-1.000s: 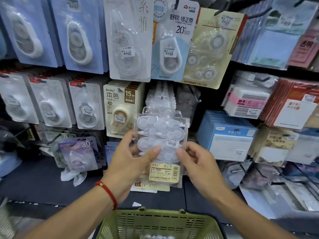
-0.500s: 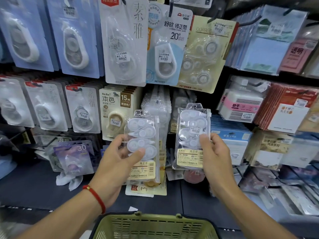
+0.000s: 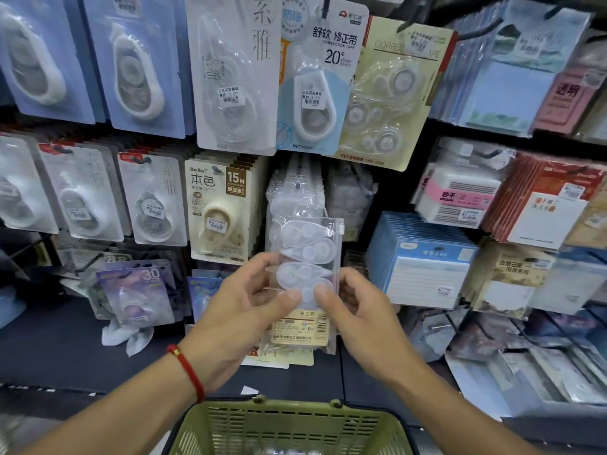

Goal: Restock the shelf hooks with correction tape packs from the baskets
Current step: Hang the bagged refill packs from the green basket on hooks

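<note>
both hands are close together in the middle, holding one clear correction tape pack up in front of the shelf. the left hand grips the pack from the left side, with its thumb pressed on the front near the bottom tapes. the right hand pinches the right edge of the pack, with its thumb on the front too. the two thumbs almost meet. the pack stands upright. it has four white tapes stacked one over the other and a tan label with a bar code at the bottom.

just behind the pack, more clear packs like it hang in a row on a hook. to the left of them hangs a cream pack marked 15m. farther left are grey and white tape packs. on the row above hang blue packs and a big white pack. a purple pack marked 30 sits low on the left. on the right are blue notepads and red packs.

a green basket is at the near bottom edge, under the arms. a red string band is on the left wrist.
</note>
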`<state>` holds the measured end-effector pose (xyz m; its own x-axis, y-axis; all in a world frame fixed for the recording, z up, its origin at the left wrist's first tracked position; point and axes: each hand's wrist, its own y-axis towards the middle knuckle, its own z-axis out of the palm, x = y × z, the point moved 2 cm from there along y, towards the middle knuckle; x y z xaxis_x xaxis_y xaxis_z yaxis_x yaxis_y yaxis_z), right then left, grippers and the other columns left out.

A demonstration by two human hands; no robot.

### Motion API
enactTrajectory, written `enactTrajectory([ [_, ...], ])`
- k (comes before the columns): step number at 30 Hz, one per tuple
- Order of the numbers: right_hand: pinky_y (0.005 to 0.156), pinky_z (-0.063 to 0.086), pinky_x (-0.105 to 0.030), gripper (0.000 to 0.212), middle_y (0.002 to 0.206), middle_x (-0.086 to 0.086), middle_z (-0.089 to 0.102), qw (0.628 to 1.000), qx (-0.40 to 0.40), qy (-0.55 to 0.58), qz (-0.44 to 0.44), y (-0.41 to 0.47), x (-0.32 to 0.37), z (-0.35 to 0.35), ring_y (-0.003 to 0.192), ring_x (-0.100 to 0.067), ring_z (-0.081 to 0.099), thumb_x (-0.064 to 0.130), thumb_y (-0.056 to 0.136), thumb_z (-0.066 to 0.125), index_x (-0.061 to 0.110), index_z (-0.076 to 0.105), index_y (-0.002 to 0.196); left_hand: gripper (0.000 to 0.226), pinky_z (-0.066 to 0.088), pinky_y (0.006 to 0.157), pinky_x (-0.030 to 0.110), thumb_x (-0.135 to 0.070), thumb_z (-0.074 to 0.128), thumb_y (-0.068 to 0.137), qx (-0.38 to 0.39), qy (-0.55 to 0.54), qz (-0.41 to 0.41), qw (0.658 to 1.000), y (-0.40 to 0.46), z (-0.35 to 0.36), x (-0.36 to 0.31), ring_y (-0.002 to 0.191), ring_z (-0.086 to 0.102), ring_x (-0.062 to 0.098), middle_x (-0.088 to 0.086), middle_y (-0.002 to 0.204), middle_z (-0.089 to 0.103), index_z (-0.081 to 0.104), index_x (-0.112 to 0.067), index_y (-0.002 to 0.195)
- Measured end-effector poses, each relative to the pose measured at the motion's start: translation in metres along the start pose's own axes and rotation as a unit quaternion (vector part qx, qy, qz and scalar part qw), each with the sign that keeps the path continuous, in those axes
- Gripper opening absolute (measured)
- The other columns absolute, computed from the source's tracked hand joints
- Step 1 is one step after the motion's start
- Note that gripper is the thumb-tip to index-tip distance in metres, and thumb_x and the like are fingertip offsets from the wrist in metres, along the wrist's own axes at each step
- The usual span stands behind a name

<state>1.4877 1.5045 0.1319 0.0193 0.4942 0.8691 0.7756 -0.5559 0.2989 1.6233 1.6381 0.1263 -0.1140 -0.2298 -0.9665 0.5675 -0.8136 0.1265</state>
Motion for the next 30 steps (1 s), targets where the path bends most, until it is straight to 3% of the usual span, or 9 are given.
enactTrajectory([
  [3,0.071,0.061,-0.042,0.014,0.097,-0.006,0.077,0.995,-0.066,0.081,-0.004,0.000,0.002,-0.003,0.090,-0.024,0.075,0.041,0.102,0.060,0.028,0.063,0.097,0.056,0.063,0.075,0.033,-0.018,0.080,0.078,0.006,0.005,0.000,1.000,0.002,0.003,-0.002,0.100,0.075,0.028,0.012,0.114,0.074,0.068,-0.031,0.131],
  [6,0.066,0.056,-0.061,0.028,0.096,-0.025,0.066,0.986,-0.144,0.083,0.015,0.000,0.000,-0.010,0.090,-0.050,0.067,0.052,0.103,0.055,0.027,0.054,0.091,0.066,0.063,0.094,0.043,-0.009,0.082,0.079,0.048,0.017,-0.018,0.999,0.002,0.007,-0.002,0.116,0.073,0.029,0.007,0.128,0.073,0.061,-0.026,0.139],
  [12,0.049,0.059,-0.034,0.024,0.089,-0.020,0.072,0.970,-0.196,0.132,0.047,0.006,0.000,-0.028,0.075,-0.033,0.076,0.035,0.109,0.055,0.013,0.059,0.101,0.064,0.050,0.113,0.052,0.005,0.076,0.083,0.097,0.056,-0.033,0.993,-0.007,0.018,-0.006,0.130,0.064,0.018,-0.012,0.141,0.068,0.062,-0.022,0.140],
  [18,0.042,0.053,-0.032,0.021,0.081,-0.017,0.072,0.966,-0.204,0.155,0.044,0.005,0.003,-0.030,0.068,-0.035,0.075,0.035,0.108,0.059,0.024,0.063,0.090,0.062,0.056,0.106,0.046,0.016,0.071,0.089,0.106,0.056,-0.031,0.992,-0.008,0.020,-0.009,0.126,0.067,0.021,-0.004,0.143,0.067,0.061,-0.016,0.140],
  [23,0.038,0.049,-0.031,0.023,0.076,-0.013,0.072,0.959,-0.211,0.178,0.062,0.006,-0.001,-0.028,0.068,-0.039,0.074,0.036,0.107,0.061,0.027,0.064,0.086,0.063,0.053,0.108,0.057,-0.003,0.072,0.079,0.109,0.054,-0.026,0.992,-0.008,0.019,-0.009,0.127,0.067,0.019,-0.008,0.141,0.068,0.063,-0.020,0.139],
  [24,0.042,0.052,-0.038,0.023,0.078,-0.016,0.071,0.961,-0.218,0.156,0.065,0.008,-0.004,-0.029,0.071,-0.042,0.073,0.037,0.106,0.061,0.025,0.065,0.088,0.062,0.054,0.108,0.054,-0.005,0.072,0.080,0.107,0.070,-0.023,0.992,-0.007,0.019,-0.009,0.127,0.066,0.016,-0.010,0.140,0.068,0.063,-0.022,0.139],
  [26,0.067,0.060,-0.052,0.022,0.092,-0.020,0.071,0.973,-0.218,0.033,0.072,0.011,-0.011,-0.032,0.087,-0.045,0.071,0.042,0.106,0.058,0.023,0.065,0.099,0.059,0.054,0.108,0.045,-0.003,0.071,0.087,0.091,0.168,0.003,0.982,-0.005,0.016,-0.009,0.126,0.063,0.005,-0.016,0.138,0.067,0.061,-0.029,0.139],
  [28,0.098,0.055,-0.046,0.034,0.127,-0.008,0.065,0.964,-0.197,-0.163,0.067,0.013,-0.019,-0.035,0.117,-0.028,0.065,0.044,0.107,0.054,0.022,0.057,0.133,0.058,0.050,0.112,0.034,0.000,0.065,0.094,0.055,0.340,0.063,0.937,-0.001,0.008,-0.007,0.130,0.055,-0.004,-0.023,0.139,0.061,0.059,-0.033,0.142],
  [30,0.117,0.036,-0.031,0.054,0.152,-0.004,0.043,0.942,-0.178,-0.285,-0.012,0.014,-0.019,-0.035,0.139,-0.017,0.044,0.028,0.106,0.055,0.014,0.039,0.155,0.058,0.037,0.119,0.021,-0.001,0.063,0.096,0.030,0.453,0.115,0.884,0.003,-0.001,-0.006,0.138,0.045,-0.006,-0.023,0.146,0.053,0.057,-0.032,0.145],
])
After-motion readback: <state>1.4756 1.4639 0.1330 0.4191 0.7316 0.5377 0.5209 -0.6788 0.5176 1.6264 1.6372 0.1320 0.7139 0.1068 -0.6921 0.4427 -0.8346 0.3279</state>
